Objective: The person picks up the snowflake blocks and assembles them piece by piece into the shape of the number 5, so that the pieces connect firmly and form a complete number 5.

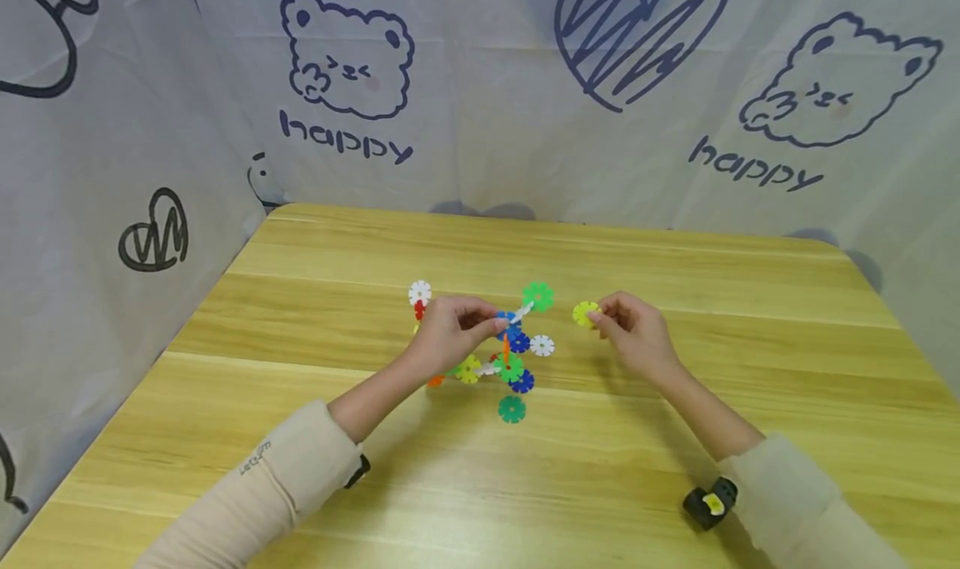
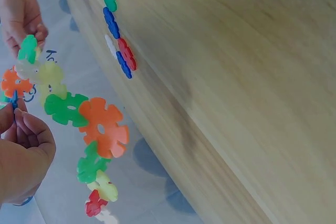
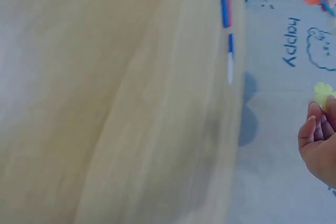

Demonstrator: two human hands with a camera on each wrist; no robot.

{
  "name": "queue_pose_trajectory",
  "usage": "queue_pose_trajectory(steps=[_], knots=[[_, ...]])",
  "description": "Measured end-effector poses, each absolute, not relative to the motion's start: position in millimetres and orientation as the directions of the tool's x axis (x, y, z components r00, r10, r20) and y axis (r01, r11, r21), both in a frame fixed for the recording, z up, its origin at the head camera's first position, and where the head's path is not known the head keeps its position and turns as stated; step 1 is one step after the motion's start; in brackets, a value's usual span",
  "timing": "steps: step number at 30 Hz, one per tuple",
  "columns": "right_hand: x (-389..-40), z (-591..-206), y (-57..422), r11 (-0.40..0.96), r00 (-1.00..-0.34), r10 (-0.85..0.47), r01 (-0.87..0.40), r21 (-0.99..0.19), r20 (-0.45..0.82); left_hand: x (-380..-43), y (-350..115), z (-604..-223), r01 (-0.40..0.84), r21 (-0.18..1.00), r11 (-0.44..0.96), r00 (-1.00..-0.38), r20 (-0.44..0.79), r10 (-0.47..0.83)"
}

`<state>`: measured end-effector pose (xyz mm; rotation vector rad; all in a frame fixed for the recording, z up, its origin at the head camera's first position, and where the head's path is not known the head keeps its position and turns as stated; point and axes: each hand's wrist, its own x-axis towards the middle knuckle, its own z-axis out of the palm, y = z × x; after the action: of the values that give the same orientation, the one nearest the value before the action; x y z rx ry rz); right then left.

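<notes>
My left hand pinches a blue notched disc, which is part of a chain of interlocked plastic snowflake discs. From that blue disc a white disc leads up to a light green disc. Below it come an orange and a green disc. The left wrist view shows the chain running on through a large orange disc to a red disc and a white one. To the right, apart from the chain, my right hand holds a single yellow disc between thumb and fingers.
Several loose discs lie on the wooden table under the chain: a dark green one, blue ones, a white one and a red one. A printed white cloth hangs behind the table.
</notes>
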<state>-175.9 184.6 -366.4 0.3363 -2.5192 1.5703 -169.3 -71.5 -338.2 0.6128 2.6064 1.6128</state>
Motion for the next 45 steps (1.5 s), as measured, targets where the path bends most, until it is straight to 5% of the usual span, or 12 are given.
queue_pose_trajectory(steps=[8,21,45], knots=[[-167,-355,175,0.242,-0.892,-0.082,-0.451,-0.859,0.445,-170,-70,-339,0.326,0.879,0.35,-0.914,0.198,0.354],[-161,-351,165,0.153,-0.805,-0.084,-0.593,-0.79,0.588,-169,-67,-335,0.321,0.879,0.353,-0.913,0.188,0.362],[-159,-351,167,0.281,-0.783,-0.131,-0.617,-0.735,0.608,-169,-66,-333,0.319,0.866,0.384,-0.901,0.152,0.405]])
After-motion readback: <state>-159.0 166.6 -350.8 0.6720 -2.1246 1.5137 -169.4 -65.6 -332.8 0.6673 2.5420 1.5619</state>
